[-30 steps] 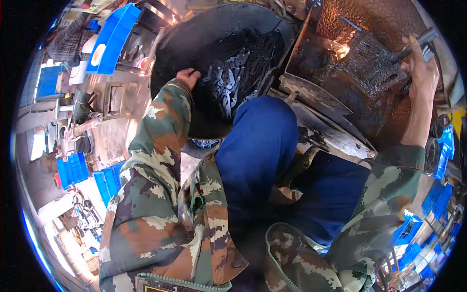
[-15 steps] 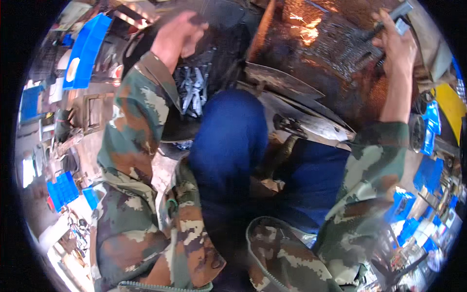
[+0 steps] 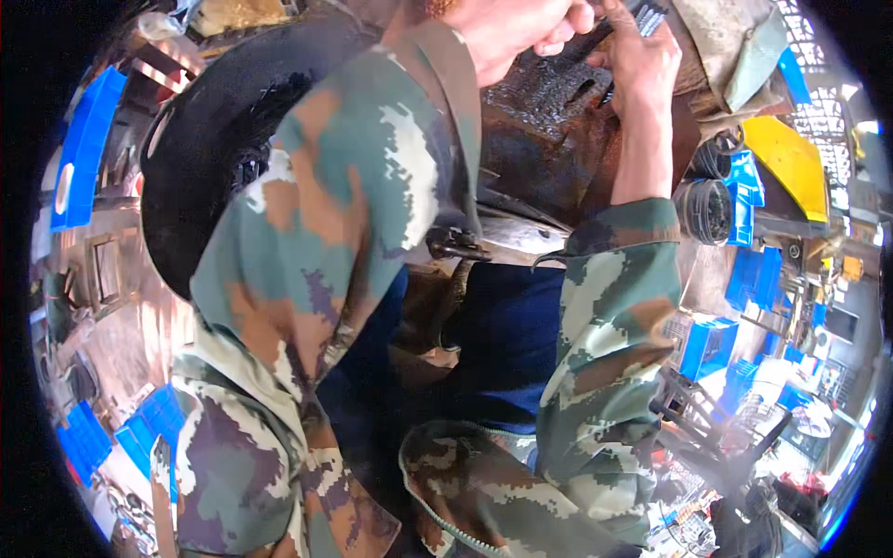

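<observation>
My left hand (image 3: 493, 42) reaches across to the upper right, its fingers curled closed at the top edge. Anything inside them is hidden. Beside it, my right hand (image 3: 644, 70) grips a dark grey metal bar (image 3: 651, 17), cut off by the top of the view. Both hands are over a rusty brown work surface (image 3: 530, 158) with a dark, wet-looking, rough patch (image 3: 544, 98). A large round black basin (image 3: 191, 177) stands to the left, partly covered by my left sleeve.
Blue bins (image 3: 88, 149) stand along the left, and more blue crates (image 3: 707, 349) at the right. A yellow panel (image 3: 786, 167) and black round containers (image 3: 707, 209) are right of my right forearm. A pale metal plate (image 3: 521, 232) lies in front of my knees.
My left hand has swung right from above the black basin to beside my right hand. The view has shifted right, and the orange glow at the back is no longer in sight.
</observation>
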Demonstrator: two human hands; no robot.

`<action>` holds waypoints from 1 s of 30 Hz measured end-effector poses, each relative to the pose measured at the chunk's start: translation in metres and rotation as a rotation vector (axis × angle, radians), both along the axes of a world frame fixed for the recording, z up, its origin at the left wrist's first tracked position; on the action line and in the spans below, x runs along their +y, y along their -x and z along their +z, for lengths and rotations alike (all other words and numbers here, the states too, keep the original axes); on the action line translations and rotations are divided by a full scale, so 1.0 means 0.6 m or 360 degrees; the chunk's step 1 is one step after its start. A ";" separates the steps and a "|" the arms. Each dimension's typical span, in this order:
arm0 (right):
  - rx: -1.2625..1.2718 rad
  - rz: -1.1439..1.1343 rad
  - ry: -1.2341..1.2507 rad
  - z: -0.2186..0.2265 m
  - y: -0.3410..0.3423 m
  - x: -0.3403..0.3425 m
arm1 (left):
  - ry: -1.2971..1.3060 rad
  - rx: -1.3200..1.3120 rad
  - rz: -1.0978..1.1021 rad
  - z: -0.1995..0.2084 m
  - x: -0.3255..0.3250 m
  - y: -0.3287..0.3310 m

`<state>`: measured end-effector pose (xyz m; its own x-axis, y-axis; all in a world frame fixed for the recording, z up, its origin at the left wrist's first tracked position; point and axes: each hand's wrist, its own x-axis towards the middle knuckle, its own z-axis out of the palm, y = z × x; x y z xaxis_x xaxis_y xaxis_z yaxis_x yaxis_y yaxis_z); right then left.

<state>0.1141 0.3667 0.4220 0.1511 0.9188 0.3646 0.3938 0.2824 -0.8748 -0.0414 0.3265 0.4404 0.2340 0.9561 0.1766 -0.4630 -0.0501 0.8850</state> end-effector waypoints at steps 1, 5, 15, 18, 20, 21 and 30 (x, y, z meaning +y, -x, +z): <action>0.0014 0.0039 -0.0015 -0.001 0.000 0.005 | 0.0041 0.0031 0.0022 -0.005 0.004 0.001; 0.0045 0.0016 0.0072 -0.004 -0.019 0.007 | 0.0101 0.0293 0.0122 -0.012 -0.019 -0.013; 0.0098 -0.0078 0.0126 0.009 0.010 0.001 | 0.0240 0.0645 0.0387 -0.121 0.014 0.001; 0.0056 -0.0048 0.0093 0.005 -0.001 -0.002 | 0.0096 0.0922 0.0532 -0.111 0.007 -0.006; 0.0115 -0.0029 0.0117 0.008 0.010 -0.005 | 0.0041 0.0900 0.0487 -0.108 0.001 0.003; 0.0108 -0.0015 0.0125 0.009 0.017 -0.006 | 0.0080 0.0973 0.0509 -0.112 0.008 0.000; 0.0199 0.0119 0.0119 -0.001 0.001 0.009 | 0.0067 0.0754 0.0444 -0.106 0.009 -0.005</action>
<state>0.1135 0.3720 0.4214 0.1211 0.9531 0.2773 0.2605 0.2391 -0.9354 -0.0381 0.3322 0.3771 0.0152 0.9971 0.0740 0.0124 -0.0742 0.9972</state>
